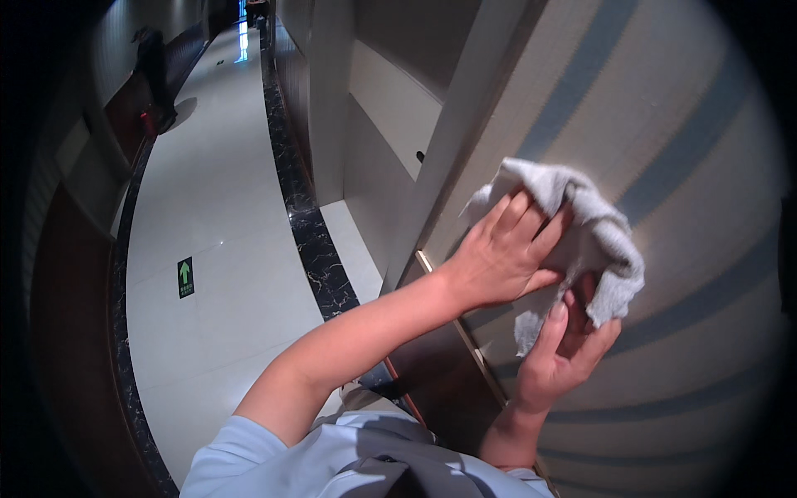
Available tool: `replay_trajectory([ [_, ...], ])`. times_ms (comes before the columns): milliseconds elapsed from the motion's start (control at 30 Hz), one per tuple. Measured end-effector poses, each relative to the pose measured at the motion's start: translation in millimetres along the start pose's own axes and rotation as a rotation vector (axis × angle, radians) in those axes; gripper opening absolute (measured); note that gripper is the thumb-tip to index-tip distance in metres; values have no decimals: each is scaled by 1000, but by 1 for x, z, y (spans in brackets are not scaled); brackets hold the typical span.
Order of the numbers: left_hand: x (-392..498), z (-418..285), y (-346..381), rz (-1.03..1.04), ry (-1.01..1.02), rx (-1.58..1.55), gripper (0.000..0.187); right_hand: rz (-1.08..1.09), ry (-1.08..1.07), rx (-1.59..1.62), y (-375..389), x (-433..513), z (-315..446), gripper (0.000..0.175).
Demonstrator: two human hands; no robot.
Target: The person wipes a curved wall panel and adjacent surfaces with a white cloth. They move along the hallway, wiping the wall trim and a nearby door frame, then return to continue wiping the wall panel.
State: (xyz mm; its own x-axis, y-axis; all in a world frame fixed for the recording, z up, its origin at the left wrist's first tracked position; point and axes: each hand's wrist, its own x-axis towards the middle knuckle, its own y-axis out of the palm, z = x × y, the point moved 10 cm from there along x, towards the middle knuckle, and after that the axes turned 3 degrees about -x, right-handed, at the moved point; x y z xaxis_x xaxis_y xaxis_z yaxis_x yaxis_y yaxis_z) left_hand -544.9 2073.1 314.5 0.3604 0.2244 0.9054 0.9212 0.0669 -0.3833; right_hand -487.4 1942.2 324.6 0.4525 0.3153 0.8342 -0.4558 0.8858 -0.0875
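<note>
A crumpled grey-white cloth (613,239) is bunched against the striped wall covering (660,168) on my right side. My left hand (501,255) reaches across and grips the cloth from the left, its fingertips tucked into the folds. Lower down, my right hand (563,358) has its thumb and fingers around the cloth's lower part, with some fingers hidden behind the fabric. One loose corner of the cloth hangs between the two hands.
Left of me runs a corridor with a glossy tiled floor (212,205), dark marble borders (299,230) and a green exit-arrow floor sign (185,277). A recessed doorway (380,143) adjoins the wall. A person in dark clothing (155,75) is farther along, near a red object (148,124).
</note>
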Motion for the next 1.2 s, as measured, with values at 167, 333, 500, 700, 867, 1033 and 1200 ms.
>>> replay_trajectory([
  [167, -23, 62, -5, 63, -234, 24, 79, 341, -128, -348, 78, -3, -6, 45],
  [333, -151, 116, 35, 331, -526, -92, 68, 665, -18, -257, 145, -75, -54, 30],
  [500, -235, 127, 61, 520, -503, -125, 63, 882, 148, -270, 165, -137, -95, 34],
  [700, -262, 130, 54, 620, -396, -82, 60, 953, 138, -408, 190, -164, -108, 45],
  [867, -249, 155, 41, 691, -425, -310, 52, 821, 177, -250, 206, -149, -110, 49],
  [1033, -189, 160, -31, 178, -313, -37, 76, 649, 23, -152, 216, -112, -79, 53],
  [1200, -99, 181, -42, 5, -182, -160, 84, 453, -153, -293, 210, -60, -49, 49],
])
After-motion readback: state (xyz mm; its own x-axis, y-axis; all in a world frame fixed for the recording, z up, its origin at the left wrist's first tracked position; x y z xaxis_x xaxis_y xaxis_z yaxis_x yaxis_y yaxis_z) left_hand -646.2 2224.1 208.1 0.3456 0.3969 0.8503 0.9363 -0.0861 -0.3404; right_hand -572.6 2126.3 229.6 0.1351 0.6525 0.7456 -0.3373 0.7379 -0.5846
